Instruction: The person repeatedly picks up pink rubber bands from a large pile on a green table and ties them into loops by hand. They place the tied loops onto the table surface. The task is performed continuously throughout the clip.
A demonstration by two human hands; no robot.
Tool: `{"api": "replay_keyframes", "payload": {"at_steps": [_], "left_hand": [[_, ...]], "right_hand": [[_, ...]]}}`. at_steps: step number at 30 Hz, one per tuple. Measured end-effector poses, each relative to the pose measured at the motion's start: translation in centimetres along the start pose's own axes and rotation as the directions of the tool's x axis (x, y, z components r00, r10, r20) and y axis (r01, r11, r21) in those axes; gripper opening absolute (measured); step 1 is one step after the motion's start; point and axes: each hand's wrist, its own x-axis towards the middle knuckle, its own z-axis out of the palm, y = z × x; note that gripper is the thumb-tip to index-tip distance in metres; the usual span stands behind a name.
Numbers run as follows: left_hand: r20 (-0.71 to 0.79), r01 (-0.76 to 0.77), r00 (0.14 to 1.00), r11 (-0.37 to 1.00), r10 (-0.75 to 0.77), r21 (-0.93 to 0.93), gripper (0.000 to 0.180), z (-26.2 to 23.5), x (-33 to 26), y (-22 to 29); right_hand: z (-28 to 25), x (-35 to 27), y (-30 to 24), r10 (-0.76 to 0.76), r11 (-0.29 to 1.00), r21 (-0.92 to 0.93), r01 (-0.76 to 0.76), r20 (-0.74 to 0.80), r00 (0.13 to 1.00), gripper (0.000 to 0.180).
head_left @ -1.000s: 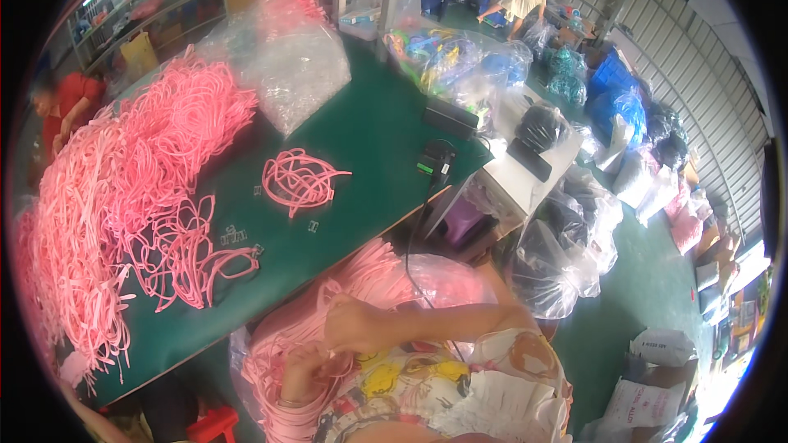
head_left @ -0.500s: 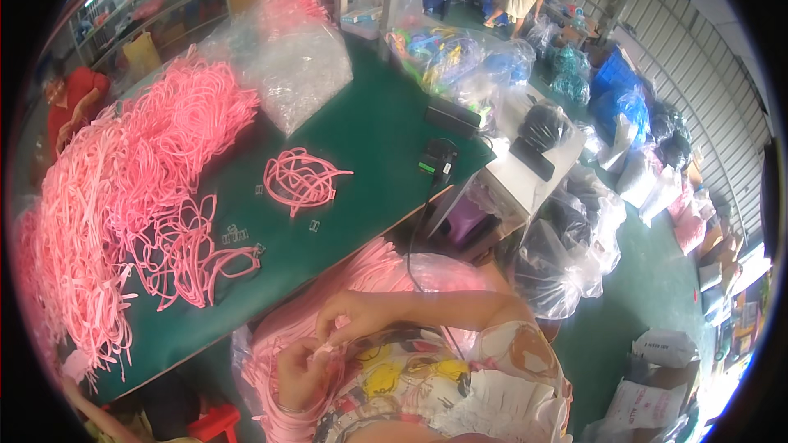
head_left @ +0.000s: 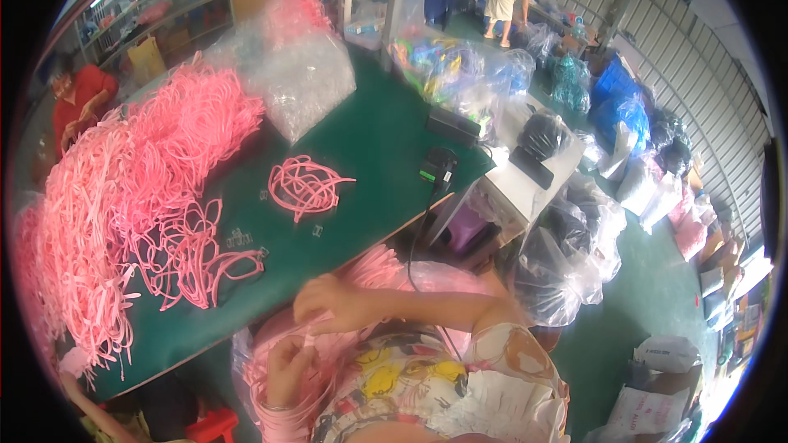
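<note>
Over my lap, my left hand (head_left: 289,369) and my right hand (head_left: 328,303) are close together with fingers closed. A short pale pink stretch of cord shows between them, apparently gripped by both; its ends are hidden. Under and around the hands lies a mass of pink cords (head_left: 275,418), partly in a clear plastic bag (head_left: 443,276). On the green table (head_left: 328,238) is a loose coil of pink cord (head_left: 305,189). Small clear clips (head_left: 238,238) lie left of it, and another clear clip (head_left: 317,231) lies just below it.
A large heap of pink cords (head_left: 90,221) covers the table's left side, beside a clear bag (head_left: 308,90). A black device (head_left: 439,166) with a cable sits near the right edge. Filled bags (head_left: 566,254) stand on the floor. Co-workers are at far left, lower left and back.
My right hand has moved up and left, slightly away from my left hand. My left hand has shifted a little left. The co-worker at the back has shifted left.
</note>
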Motion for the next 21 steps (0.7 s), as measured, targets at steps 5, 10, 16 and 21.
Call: {"api": "replay_keyframes", "payload": {"at_steps": [5,10,16,21], "left_hand": [[-0.123,-0.188,0.981,0.893,0.150,-0.409,0.024,0.4,-1.0,1.1],[-0.339,-0.414,0.887,0.865,0.313,-0.284,0.037,1.7,-0.9,2.2],[-0.378,-0.467,0.851,0.854,0.364,-0.230,0.029,0.3,0.2,2.3],[-0.467,-0.631,0.499,0.676,0.730,0.381,0.033,4.2,1.3,-6.1]], "right_hand": [[1.8,-0.5,-2.2,0.019,0.999,0.043,-0.013,-0.133,0.991,0.027],[5.5,-1.1,-5.0,0.392,0.704,0.589,-0.397,0.144,0.909,0.041],[6.4,-0.1,-4.4,0.326,0.474,0.663,-0.579,0.479,0.815,0.029],[10.2,2.8,-4.3,0.080,0.905,0.389,-0.173,0.244,0.967,0.026]]}}
